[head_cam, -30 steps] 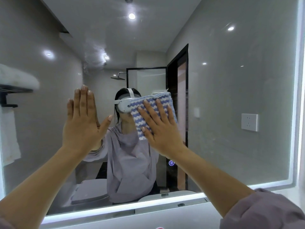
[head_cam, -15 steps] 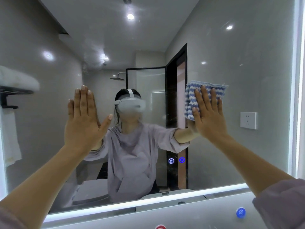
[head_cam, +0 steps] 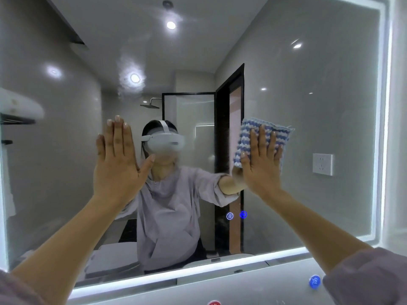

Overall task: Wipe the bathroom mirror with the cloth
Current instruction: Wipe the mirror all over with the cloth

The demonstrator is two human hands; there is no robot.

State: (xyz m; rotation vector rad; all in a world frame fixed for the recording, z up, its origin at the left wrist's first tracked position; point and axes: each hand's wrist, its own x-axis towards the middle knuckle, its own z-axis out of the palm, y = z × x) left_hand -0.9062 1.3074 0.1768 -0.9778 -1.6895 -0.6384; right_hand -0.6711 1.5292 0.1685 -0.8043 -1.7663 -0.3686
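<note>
Lit along its lower edge, the mirror [head_cam: 319, 95] gives you open glass toward its right edge. Your left hand [head_cam: 116, 164] lies flat on it. Your right hand [head_cam: 261, 166], fingers straight, presses the cloth [head_cam: 284, 135] on right of centre.

mirror [head_cam: 319, 95] | cloth [head_cam: 242, 142] pressed flat to glass under right hand [head_cam: 261, 170] | left hand [head_cam: 116, 164] flat on glass

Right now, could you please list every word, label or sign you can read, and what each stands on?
"冷", apparently, on the blue button below the mirror.
A wavy-lines icon, lit blue, on the mirror.
A round blue icon beside it: too blurred to read.
The red button at the bottom edge: cut off, unreadable.
Nothing else legible.
</note>
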